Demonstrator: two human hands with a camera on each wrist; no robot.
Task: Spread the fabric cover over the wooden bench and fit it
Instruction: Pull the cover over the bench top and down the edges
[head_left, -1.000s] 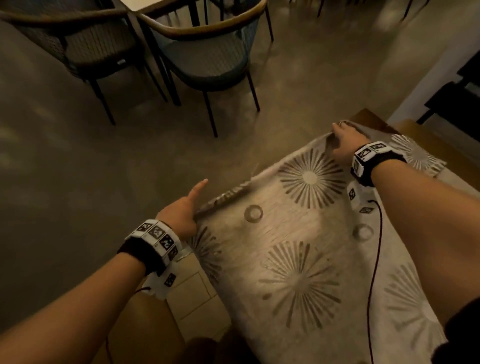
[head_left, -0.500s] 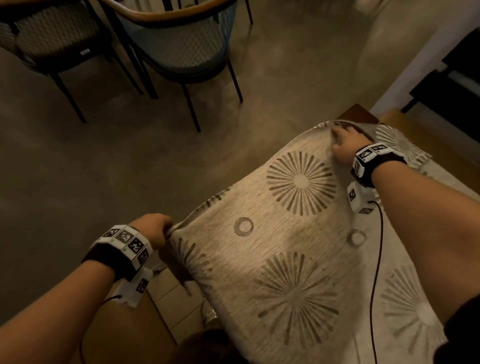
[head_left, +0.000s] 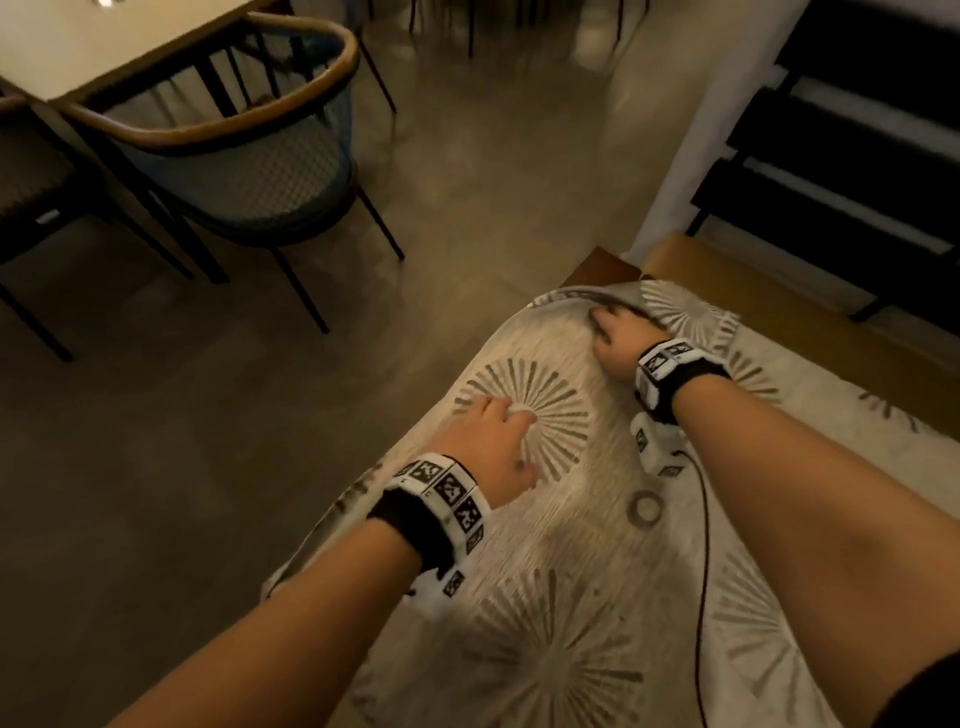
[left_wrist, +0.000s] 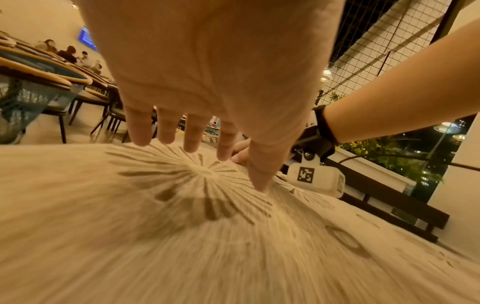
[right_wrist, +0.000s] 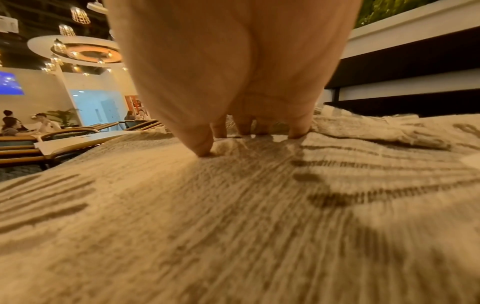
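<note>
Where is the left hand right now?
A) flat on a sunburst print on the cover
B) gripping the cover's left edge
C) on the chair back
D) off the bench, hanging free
A: the left hand lies with straight, spread fingers on a sunburst print of the fabric cover.

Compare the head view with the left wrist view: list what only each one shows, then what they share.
Only the head view: the bare wooden bench corner past the fabric cover, and the right hand resting on a bunched fold.

Only the left wrist view: seated people far off, a wire grid panel.

Both: the left hand with fingers straight over the starburst print, and the chairs.
</note>
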